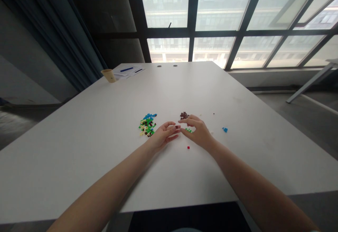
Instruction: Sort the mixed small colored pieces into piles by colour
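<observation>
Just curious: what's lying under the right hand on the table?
Small green bricks peek out beneath the right hand, with a brown cluster just behind its fingertips. Anything under the palm is covered.

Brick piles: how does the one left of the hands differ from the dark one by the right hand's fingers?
The mixed pile is larger and multicoloured: blue, green, yellow and dark bricks. The brown cluster is smaller and one dark colour. The mixed pile lies just beyond the left hand, apart from its fingers; the brown cluster sits right at the right hand fingertips. Both are tiny bricks on the white table.
</observation>
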The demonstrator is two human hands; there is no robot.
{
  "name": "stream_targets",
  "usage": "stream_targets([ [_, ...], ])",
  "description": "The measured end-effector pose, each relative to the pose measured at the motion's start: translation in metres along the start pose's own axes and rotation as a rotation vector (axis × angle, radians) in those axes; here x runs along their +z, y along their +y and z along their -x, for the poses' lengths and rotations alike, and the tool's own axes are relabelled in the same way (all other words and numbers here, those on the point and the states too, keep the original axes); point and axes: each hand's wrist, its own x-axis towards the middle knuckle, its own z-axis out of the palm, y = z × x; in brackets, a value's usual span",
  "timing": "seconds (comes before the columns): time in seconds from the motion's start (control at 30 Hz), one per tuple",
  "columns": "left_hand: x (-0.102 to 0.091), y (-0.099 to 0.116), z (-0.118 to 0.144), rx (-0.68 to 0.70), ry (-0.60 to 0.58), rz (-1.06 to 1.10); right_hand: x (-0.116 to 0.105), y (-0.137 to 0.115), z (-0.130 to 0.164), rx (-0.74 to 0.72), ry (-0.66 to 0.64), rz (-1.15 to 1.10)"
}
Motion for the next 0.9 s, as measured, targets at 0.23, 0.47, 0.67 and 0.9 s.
stream_targets([
  [0.23,-0.003,0.001,-0.004,0.063,0.03,-0.248,0.003,0.007,-0.002,0.046,-0.048,0.062],
  [0.47,-0.019,0.023,0.005,0.362,0.331,-1.615,-0.014,0.059,-0.002,0.408,-0.133,0.401],
  [0.67,-0.01,0.025,0.016,0.166,0.402,-2.031,-0.002,0.064,-0.01,0.441,-0.167,0.508],
  [0.9,-0.008,0.031,0.025,-0.064,0.484,-2.035,-0.001,0.059,-0.007,0.422,-0.191,0.538],
])
